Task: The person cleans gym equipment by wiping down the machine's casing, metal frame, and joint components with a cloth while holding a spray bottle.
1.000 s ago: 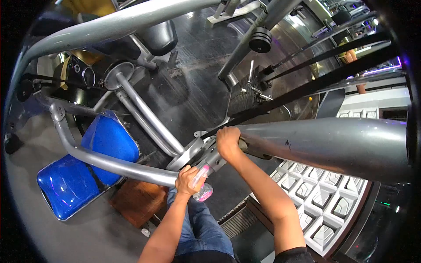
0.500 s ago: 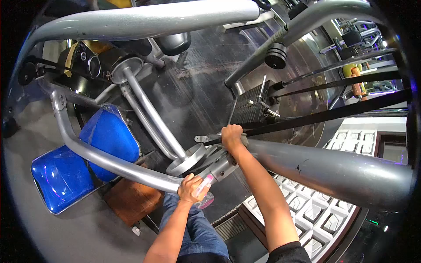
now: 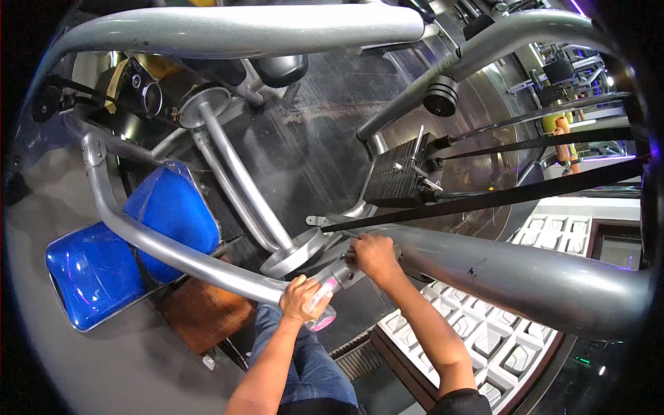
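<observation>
My left hand (image 3: 300,299) is closed around a clear bottle with pink parts (image 3: 323,318), right at the end of a curved silver tube (image 3: 200,266) of a gym machine. Whether those fingers also touch the tube, I cannot tell. My right hand (image 3: 375,256) is bent over the bolted silver joint (image 3: 346,273), where the thick silver beam (image 3: 512,273) begins. A small greyish edge shows beside its knuckles; what lies under the palm is hidden. A black belt (image 3: 484,200) runs just above this hand toward the right.
Left of the tube stands a blue padded chair (image 3: 97,277) by a brown box-like block (image 3: 207,315). A weight stack (image 3: 398,173) is beyond the beam. Another thick silver bar (image 3: 242,31) crosses the top. White patterned panelling (image 3: 443,325) lies at lower right.
My right hand has come down and nearer from the belt's end to the bolted joint. My left hand keeps its grip on the bottle. The view has shifted slightly.
</observation>
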